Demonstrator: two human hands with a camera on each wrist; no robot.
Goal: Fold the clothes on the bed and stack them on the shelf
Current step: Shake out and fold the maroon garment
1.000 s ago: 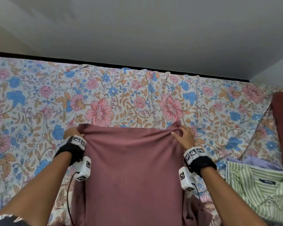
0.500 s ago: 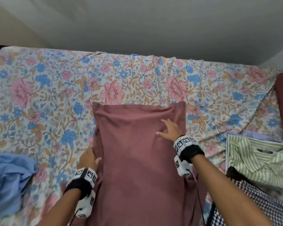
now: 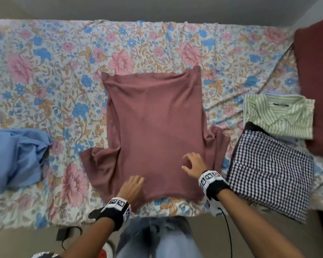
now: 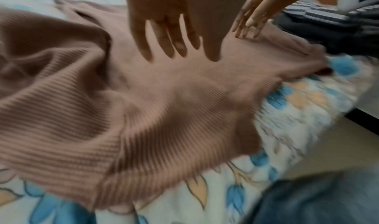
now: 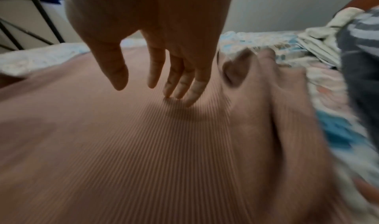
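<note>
A crumpled blue garment (image 3: 17, 155) lies at the bed's (image 3: 45, 71) left. Mid-bed, the pink ribbed top (image 3: 153, 118) lies flat; the left hand (image 3: 131, 187), fingers straight, presses its near hem, and the right hand (image 3: 193, 164), fingers spread, touches it. Checked (image 3: 268, 174) and striped (image 3: 280, 114) shirts lie right.

Left hand (image 4: 164, 25) spread over ribbed pink top (image 4: 102, 106), floral sheet (image 4: 287, 122)
</note>
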